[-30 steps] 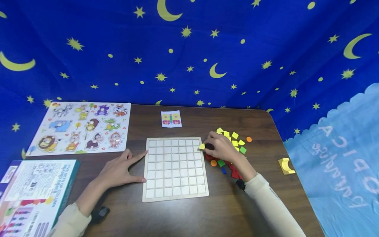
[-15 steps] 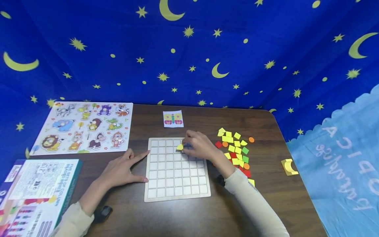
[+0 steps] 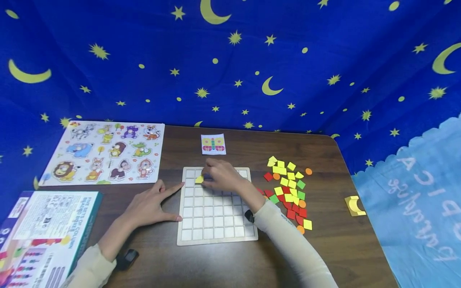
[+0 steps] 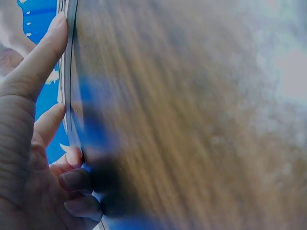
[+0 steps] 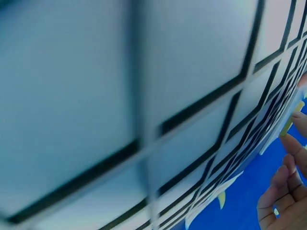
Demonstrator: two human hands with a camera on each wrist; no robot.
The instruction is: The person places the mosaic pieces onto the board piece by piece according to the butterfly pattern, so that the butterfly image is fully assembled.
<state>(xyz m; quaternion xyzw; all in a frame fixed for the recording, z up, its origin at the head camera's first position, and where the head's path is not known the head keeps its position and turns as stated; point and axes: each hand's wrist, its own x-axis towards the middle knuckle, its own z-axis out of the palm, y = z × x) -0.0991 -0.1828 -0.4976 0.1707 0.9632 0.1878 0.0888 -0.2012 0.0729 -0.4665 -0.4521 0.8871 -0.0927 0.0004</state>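
My right hand (image 3: 225, 176) is over the upper part of a pale wooden grid board (image 3: 217, 243), pinching a small yellow tile (image 3: 199, 180) between thumb and fingertips. In the right wrist view that yellow tile (image 5: 288, 125) shows at the far right, with the board's squares filling much of the frame. At the board's left edge, my left hand (image 3: 149, 206) rests its straight thumb and index finger against the rim. Its other fingers are curled, as the left wrist view shows. A small card with a butterfly pattern (image 3: 213, 150) lies behind the board.
Loose yellow, red, green and orange tiles (image 3: 289, 197) lie scattered right of the board. An animal puzzle board (image 3: 101, 154) and a printed box (image 3: 54, 224) occupy the left. Near the right table edge sits a yellow block with a curved cutout (image 3: 355, 205).
My right hand has carried the yellow tile leftward from the scattered tiles, across the grid board to its upper left. My left hand keeps its place at the board's edge.
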